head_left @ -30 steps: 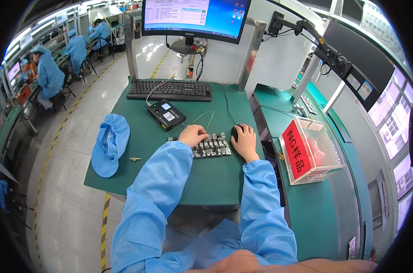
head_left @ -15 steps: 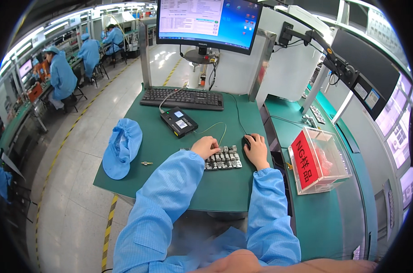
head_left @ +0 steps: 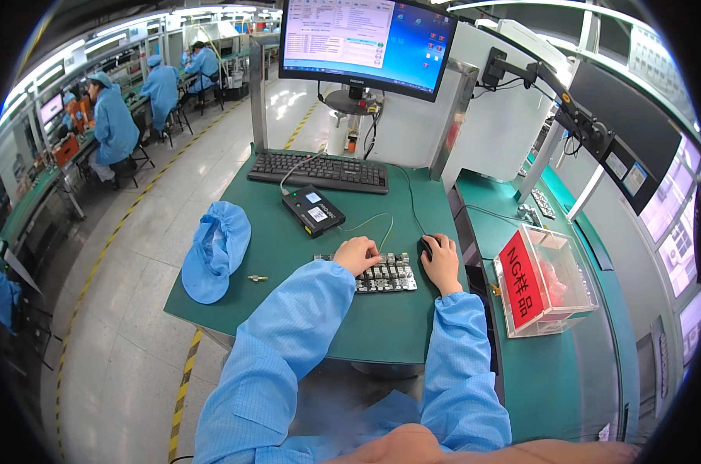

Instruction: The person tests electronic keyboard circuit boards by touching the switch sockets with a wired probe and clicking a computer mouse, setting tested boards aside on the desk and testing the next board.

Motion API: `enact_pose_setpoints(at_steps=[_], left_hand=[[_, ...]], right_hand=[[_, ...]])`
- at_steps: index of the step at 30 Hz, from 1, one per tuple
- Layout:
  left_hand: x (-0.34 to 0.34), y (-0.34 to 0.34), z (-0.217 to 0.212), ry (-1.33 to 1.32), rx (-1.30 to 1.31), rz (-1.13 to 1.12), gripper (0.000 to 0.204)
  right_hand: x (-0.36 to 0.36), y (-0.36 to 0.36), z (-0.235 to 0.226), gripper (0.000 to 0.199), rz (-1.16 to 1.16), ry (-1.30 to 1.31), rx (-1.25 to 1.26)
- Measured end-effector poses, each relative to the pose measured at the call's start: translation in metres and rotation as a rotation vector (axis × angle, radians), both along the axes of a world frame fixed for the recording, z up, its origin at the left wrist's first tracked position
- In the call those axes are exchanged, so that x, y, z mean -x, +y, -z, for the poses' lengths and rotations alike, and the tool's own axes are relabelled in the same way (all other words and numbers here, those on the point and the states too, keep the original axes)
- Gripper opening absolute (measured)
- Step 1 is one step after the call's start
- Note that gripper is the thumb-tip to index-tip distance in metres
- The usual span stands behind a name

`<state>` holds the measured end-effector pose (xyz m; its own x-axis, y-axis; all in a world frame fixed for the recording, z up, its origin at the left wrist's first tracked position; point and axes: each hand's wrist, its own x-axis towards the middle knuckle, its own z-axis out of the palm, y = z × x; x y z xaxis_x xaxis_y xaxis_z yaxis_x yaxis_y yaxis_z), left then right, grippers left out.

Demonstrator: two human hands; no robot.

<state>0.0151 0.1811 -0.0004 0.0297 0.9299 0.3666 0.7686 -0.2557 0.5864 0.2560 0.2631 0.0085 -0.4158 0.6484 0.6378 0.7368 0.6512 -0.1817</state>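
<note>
My left hand rests over the far left part of a panel of small metal-cased circuit modules. Its fingers are drawn together in a pinch, and what is between them is hidden. A thin yellow-green wire runs from a black box with a small lit screen and ends near those fingers. To the right of the panel, my right hand is closed over a black computer mouse. Both arms wear blue sleeves.
A keyboard and monitor stand at the back. On the green table lie a blue cap and a small brass-coloured connector. A clear box with a red label stands right. Co-workers sit far left.
The whole view has shifted slightly, so the table's things appear a little to the right. Both hands keep their places, one at the module panel and one on the mouse.
</note>
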Motion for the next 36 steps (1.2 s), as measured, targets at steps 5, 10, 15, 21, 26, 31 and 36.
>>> enact_pose_setpoints(at_steps=[5,10,15,21,26,31,36], left_hand=[[-0.002,0.000,-0.002,0.005,0.032,-0.034,0.020],[-0.001,0.002,0.001,-0.193,0.060,-0.007,0.020],[0.001,0.003,0.003,-0.237,0.089,-0.003,0.024],[0.001,0.001,-0.005,-0.217,0.176,-0.025,0.022],[0.000,-0.002,-0.007,-0.182,0.152,-0.018,0.022],[-0.004,-0.005,-0.008,-0.124,0.109,-0.034,0.021],[-0.002,-0.003,-0.004,-0.121,0.100,-0.041,0.021]], right_hand=[[0.001,-0.001,-0.001,0.036,0.004,0.027,-0.009],[-0.001,0.003,0.002,0.037,0.005,0.009,-0.010],[0.000,0.002,0.001,0.037,-0.003,0.047,0.017],[-0.001,0.000,-0.001,0.037,-0.003,0.083,0.063],[-0.003,0.001,0.000,0.039,-0.014,0.015,0.019],[-0.004,0.002,0.002,0.042,0.017,-0.023,-0.060],[-0.003,0.001,0.003,0.044,0.050,-0.087,-0.169]])
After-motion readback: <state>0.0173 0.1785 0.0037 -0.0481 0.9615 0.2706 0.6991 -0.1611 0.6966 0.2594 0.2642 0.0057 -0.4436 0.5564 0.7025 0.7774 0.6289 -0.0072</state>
